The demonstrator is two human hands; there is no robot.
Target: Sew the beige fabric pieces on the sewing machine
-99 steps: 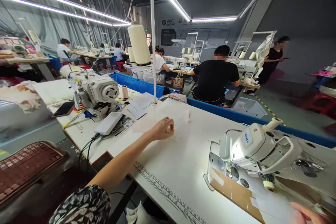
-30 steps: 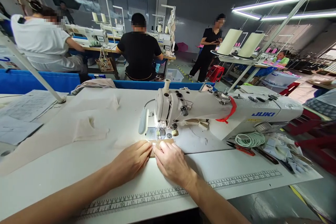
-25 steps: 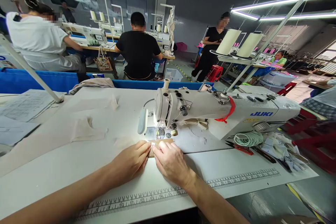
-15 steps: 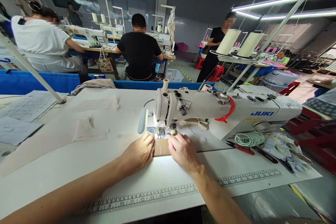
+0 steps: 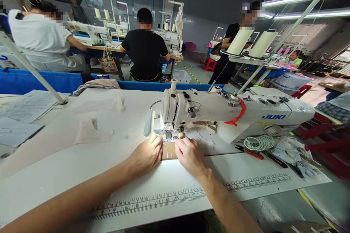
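Note:
The white sewing machine (image 5: 202,105), lettered JUKI, stands on the table with its needle area (image 5: 167,135) lit up. My left hand (image 5: 149,151) is closed at the left of the presser foot, fingertips pressed together. To the right of the foot, my right hand (image 5: 190,153) is also closed, thumb and fingers bent down close to a small round knob (image 5: 181,135). Whatever is in either hand is hidden or too small to make out. A flat brown panel (image 5: 168,151) with pale thread bits on it lies between the hands. A pale translucent guard (image 5: 149,123) hangs left of the needle.
Pale fabric pieces (image 5: 93,133) lie left on the table, with papers (image 5: 24,107) beyond. On the right are red-handled snips (image 5: 253,153), a coil of pale green cord (image 5: 258,143) and fabric scraps (image 5: 292,154). A printed ruler (image 5: 153,200) runs along the front. Several people work nearby.
My hands stay almost in the same place by the needle. The view has shifted slightly, and the standing person behind the thread cones has moved a little to the right.

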